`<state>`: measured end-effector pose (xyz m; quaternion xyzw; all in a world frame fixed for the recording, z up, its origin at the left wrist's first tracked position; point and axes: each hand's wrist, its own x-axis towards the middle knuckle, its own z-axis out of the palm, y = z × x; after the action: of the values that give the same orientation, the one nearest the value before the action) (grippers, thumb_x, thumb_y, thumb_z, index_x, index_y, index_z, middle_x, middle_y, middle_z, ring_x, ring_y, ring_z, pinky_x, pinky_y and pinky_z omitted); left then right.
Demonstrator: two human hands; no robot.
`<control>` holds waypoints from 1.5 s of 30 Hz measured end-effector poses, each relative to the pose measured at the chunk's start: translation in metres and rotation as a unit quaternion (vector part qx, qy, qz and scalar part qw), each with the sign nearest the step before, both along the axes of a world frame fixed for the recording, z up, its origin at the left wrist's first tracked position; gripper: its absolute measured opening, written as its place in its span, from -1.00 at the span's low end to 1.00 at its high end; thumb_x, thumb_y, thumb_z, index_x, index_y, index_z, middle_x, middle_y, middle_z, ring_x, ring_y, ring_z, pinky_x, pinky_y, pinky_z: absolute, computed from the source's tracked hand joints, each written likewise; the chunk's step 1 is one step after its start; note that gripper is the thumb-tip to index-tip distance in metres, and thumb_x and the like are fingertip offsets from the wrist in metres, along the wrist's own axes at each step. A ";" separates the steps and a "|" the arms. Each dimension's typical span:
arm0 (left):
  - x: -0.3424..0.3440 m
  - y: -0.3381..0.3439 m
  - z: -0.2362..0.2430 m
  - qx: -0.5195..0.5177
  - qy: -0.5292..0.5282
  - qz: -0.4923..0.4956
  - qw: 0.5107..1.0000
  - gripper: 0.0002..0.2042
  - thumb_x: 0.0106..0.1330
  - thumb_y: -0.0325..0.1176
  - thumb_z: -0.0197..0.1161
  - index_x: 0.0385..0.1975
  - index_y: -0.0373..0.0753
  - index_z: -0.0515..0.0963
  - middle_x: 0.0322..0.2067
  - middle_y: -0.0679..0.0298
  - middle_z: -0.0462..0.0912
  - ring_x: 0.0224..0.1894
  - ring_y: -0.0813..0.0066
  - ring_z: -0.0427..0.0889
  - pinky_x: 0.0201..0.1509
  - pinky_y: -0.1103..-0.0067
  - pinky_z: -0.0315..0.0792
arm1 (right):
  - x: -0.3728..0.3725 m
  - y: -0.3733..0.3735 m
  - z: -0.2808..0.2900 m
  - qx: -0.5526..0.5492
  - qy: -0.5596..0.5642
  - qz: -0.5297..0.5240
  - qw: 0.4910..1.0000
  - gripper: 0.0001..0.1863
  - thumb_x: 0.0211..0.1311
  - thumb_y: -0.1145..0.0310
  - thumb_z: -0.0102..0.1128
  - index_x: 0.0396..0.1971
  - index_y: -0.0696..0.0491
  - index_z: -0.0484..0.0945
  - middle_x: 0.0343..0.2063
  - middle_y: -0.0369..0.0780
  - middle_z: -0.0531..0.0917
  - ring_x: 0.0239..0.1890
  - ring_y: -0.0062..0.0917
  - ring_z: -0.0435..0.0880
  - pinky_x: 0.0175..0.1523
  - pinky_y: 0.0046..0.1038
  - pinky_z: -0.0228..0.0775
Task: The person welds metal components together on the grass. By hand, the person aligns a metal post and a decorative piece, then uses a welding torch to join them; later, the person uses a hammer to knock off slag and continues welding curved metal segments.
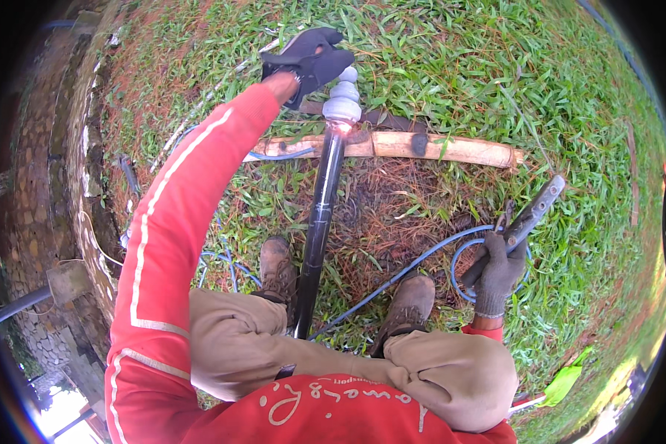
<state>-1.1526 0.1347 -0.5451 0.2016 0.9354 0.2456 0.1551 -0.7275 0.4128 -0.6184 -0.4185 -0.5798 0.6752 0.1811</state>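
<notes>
A black metal pole [323,214] runs away from me between my boots, with a pale grey stepped finial [343,103] at its far end. The joint below the finial looks reddish. My left hand [308,63], in a black glove, is at the finial's narrow tip. Its fingers are bent and somewhat apart, and whether they touch the tip is unclear. Low on the right, my right hand [498,277], in a grey knit glove, is closed around a dark welding electrode holder [534,213]. A thin rod [527,122] extends from its end over the grass.
A split bamboo piece [444,149] lies crosswise under the pole, near a dark flat bar [396,121]. Blue cable [403,272] curls past my right boot [409,303] and around my right hand. A stone wall edge [81,170] borders the grass at left.
</notes>
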 end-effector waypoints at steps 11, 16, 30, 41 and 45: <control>-0.011 0.046 -0.045 -0.244 -0.086 -0.119 0.959 -0.38 0.34 0.24 0.39 0.14 -0.17 0.79 0.13 0.03 0.82 0.17 0.11 0.76 0.35 0.28 0.59 | -0.002 -0.019 -0.002 -0.018 -0.031 0.053 0.998 -0.74 0.31 0.59 0.40 -0.20 0.03 0.46 -0.48 -0.32 0.61 -0.60 -0.65 0.57 -0.52 -0.55 0.38; -0.017 0.039 -0.069 -0.233 -0.028 -0.123 0.964 -0.47 0.36 0.21 0.38 -0.06 -0.18 0.87 -0.10 0.08 0.91 -0.06 0.13 0.84 0.16 0.28 0.67 | -0.002 -0.023 -0.010 -0.031 -0.028 0.059 0.997 -0.73 0.30 0.59 0.41 -0.21 0.03 0.45 -0.48 -0.33 0.58 -0.60 -0.66 0.55 -0.52 -0.55 0.38; -0.026 0.037 -0.095 -0.271 -0.037 -0.100 0.957 -0.64 0.46 0.08 0.37 0.07 0.07 0.86 0.00 0.21 0.89 0.03 0.29 0.85 0.23 0.40 0.66 | 0.002 -0.022 -0.011 -0.007 -0.052 0.074 0.996 -0.74 0.29 0.59 0.42 -0.18 0.06 0.47 -0.50 -0.32 0.61 -0.60 -0.66 0.56 -0.51 -0.55 0.42; -0.032 0.004 -0.085 -0.112 -0.127 -0.027 0.985 -0.45 0.23 0.24 0.56 -0.11 -0.18 0.88 -0.10 0.19 0.92 -0.10 0.29 0.84 0.13 0.37 0.68 | -0.011 -0.026 -0.010 -0.011 -0.054 0.085 0.995 -0.72 0.30 0.61 0.39 -0.21 0.00 0.44 -0.49 -0.34 0.61 -0.57 -0.67 0.57 -0.49 -0.58 0.40; -0.026 0.008 -0.081 -0.120 -0.084 -0.109 0.983 -0.47 0.30 0.21 0.52 -0.08 -0.19 0.88 -0.12 0.09 0.92 -0.12 0.28 0.85 0.14 0.37 0.67 | -0.016 -0.015 -0.003 0.004 -0.053 0.070 0.996 -0.71 0.31 0.61 0.39 -0.21 -0.01 0.43 -0.48 -0.34 0.62 -0.58 -0.66 0.59 -0.49 -0.58 0.43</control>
<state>-1.1789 0.1425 -0.6261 0.2611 0.9140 0.1292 0.2823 -0.7438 0.3978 -0.6210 -0.4117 -0.6192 0.6605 0.1041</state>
